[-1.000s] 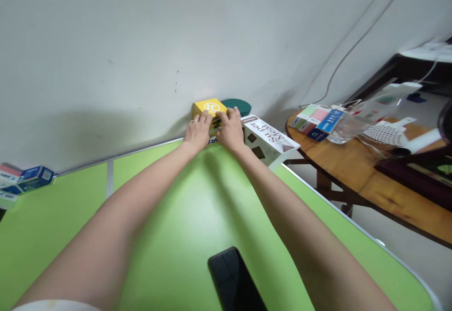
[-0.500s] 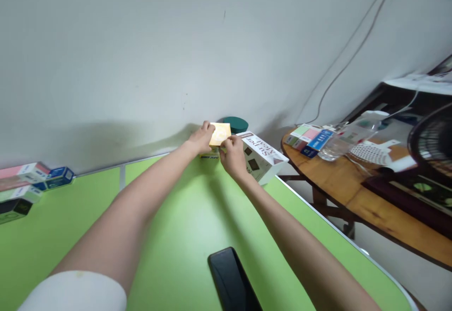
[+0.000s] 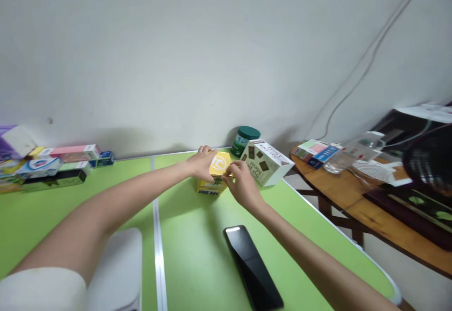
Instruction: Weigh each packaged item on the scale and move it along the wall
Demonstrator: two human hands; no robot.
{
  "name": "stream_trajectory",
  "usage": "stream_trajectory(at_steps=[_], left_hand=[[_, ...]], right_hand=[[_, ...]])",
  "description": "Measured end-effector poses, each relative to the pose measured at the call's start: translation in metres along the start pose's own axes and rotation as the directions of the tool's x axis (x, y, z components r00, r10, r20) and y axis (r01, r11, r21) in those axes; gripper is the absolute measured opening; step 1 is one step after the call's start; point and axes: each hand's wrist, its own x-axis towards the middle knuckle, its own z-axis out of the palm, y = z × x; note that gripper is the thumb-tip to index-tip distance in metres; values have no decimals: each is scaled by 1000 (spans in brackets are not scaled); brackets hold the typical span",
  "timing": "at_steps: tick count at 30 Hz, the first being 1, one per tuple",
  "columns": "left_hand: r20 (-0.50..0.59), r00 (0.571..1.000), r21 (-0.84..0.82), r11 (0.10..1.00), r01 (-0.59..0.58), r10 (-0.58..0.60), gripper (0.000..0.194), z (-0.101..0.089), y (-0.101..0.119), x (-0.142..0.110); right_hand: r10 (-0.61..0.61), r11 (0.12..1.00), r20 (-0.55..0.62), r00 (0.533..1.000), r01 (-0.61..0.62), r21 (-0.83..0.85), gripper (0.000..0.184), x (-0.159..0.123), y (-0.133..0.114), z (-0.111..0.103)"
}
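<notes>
A yellow carton [image 3: 219,163] with a white logo on top stands upright on the green table. My left hand [image 3: 202,163] is closed around its left side, thumb at the front and fingers over the far edge. At the right front corner of the carton's top, my right hand [image 3: 240,179] pinches with thumb and fingertips; exactly what part it grips is partly hidden. Just to the right stands a white box [image 3: 265,164] printed with brown squares and "Meal". Behind it is a green jar [image 3: 245,136] with a dark green lid.
A black phone [image 3: 251,268] lies in front of me, and a white flat object [image 3: 118,268] sits under my left forearm. Several small boxes [image 3: 52,167] are stacked at left. On the wooden side table [image 3: 348,193] are a clear pitcher [image 3: 353,153], boxes and a fan [image 3: 429,153].
The view has swung left, showing more boxes there. Both hands and the yellow carton have come toward me, away from the wall and the green jar.
</notes>
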Motion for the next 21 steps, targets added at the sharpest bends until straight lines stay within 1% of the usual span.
stream_trajectory(at_steps=[1, 3, 4, 5, 6, 8, 10, 12, 13, 15, 17, 19, 21], left_hand=[[4, 1000, -25, 1000, -5, 6, 95, -5, -1, -20], [10, 1000, -62, 998, -27, 28, 94, -21, -2, -62], [12, 999, -73, 996, -43, 44, 94, -31, -3, -84], [15, 998, -78, 995, -60, 61, 95, -42, -3, -106], [16, 997, -87, 993, -76, 78, 95, -55, -3, -127], [18, 995, -110, 989, -95, 98, 94, -79, -3, -170], [18, 995, -124, 988, -92, 95, 90, -99, -3, -211], [10, 998, -125, 990, -65, 67, 85, -111, -5, -247], [3, 999, -126, 991, -42, 42, 83, -115, -7, -263], [-19, 999, -134, 991, 25, -28, 82, -115, -12, -288], [-25, 995, -154, 984, 90, -94, 82, -108, -18, -305], [-11, 989, -184, 973, 143, -148, 84, -99, -23, -315], [28, 981, -228, 954, 193, -192, 89, -88, -28, -321]], right_hand=[[15, 997, 36, 999, -17, 72, 22, -9, -6, -4], [38, 964, 154, 987, -77, 256, 61, -26, -16, -10], [23, 933, 233, 972, -105, 345, 81, -34, -22, -10], [-18, 899, 308, 951, -119, 421, 96, -41, -30, -8], [-82, 867, 371, 925, -118, 485, 105, -48, -41, -5], [-241, 802, 441, 865, -78, 592, 111, -61, -69, 5], [-372, 739, 451, 811, -35, 673, 109, -70, -104, 16], [-449, 687, 434, 781, -8, 727, 105, -75, -139, 25], [-475, 669, 423, 772, 5, 743, 103, -76, -153, 30], [-513, 651, 417, 751, 24, 758, 103, -77, -174, 39], [-540, 645, 443, 716, 14, 764, 105, -77, -185, 49], [-549, 643, 483, 682, -23, 765, 109, -79, -190, 60], [-549, 651, 516, 657, -50, 757, 112, -81, -191, 69]])
